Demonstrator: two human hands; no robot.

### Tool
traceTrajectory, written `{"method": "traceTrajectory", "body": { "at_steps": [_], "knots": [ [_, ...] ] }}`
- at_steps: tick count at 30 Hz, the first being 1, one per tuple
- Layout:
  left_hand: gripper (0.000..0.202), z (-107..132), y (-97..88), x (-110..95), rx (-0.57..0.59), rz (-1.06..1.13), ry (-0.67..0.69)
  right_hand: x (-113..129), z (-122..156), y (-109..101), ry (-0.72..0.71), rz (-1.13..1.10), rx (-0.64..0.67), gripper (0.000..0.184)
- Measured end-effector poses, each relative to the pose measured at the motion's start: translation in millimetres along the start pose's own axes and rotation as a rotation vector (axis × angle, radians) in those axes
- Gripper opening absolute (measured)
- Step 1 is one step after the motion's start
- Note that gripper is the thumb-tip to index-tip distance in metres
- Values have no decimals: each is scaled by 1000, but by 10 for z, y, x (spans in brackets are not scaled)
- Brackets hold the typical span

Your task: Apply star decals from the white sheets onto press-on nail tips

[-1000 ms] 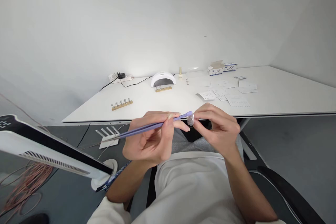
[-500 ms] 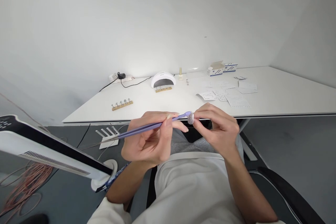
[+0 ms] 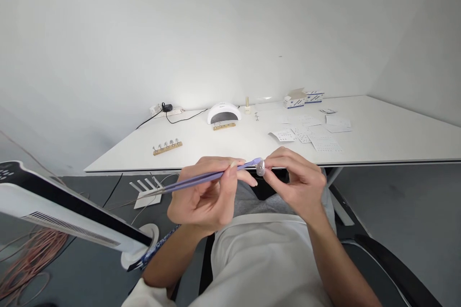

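My left hand (image 3: 203, 201) is closed around a pair of purple tweezers (image 3: 198, 180). Their thin metal points face left, away from the other hand, and the blunt purple end lies at the upper edge of a clear, glossy false nail tip (image 3: 260, 168). Whether that end presses on the nail or only sits close to it, I cannot tell. Between thumb and fingers, my right hand (image 3: 297, 177) pinches the false nail; any stand behind it is hidden by the fingers. Both hands are over my lap, at the table's front edge.
On the white table (image 3: 201, 146) are a nail lamp (image 3: 224, 108), two wooden nail holders (image 3: 167, 148), a small bottle (image 3: 247, 106), sticker sheets (image 3: 326, 143) and cartons (image 3: 295, 99). A white tower fan (image 3: 72, 223) slants in at left, near a router (image 3: 148, 196) and cables on the floor.
The false nail has turned slightly in my right fingers, and the tweezers' blunt end stays at its top. Both hands otherwise keep nearly the same pose; the view has shifted a little.
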State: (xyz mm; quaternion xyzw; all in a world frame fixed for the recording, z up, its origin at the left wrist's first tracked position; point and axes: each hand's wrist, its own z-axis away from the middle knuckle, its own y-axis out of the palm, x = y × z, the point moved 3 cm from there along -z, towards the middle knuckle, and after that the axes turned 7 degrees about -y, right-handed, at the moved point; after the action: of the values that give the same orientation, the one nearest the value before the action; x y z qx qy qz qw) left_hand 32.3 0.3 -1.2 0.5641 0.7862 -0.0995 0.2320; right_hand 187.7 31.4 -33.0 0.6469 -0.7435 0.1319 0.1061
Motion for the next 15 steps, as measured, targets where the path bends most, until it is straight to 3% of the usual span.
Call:
{"method": "traceTrajectory", "body": {
  "at_steps": [4, 9, 13, 15],
  "knots": [
    [6, -31, -20, -49, -31, -6, 27, -65, -9, -20, 93, -64, -21, 27],
    [5, -55, -67, 5, -30, 2, -52, -171, -54, -88, 297, -272, -91, 16],
    [4, -64, -125, 40, -97, -17, -70, -166, -78, -114, 336, -373, -124, 16],
    [6, -65, -152, 77, -69, -17, -101, -152, -78, -110, 343, -391, -119, 16]
  ]
}}
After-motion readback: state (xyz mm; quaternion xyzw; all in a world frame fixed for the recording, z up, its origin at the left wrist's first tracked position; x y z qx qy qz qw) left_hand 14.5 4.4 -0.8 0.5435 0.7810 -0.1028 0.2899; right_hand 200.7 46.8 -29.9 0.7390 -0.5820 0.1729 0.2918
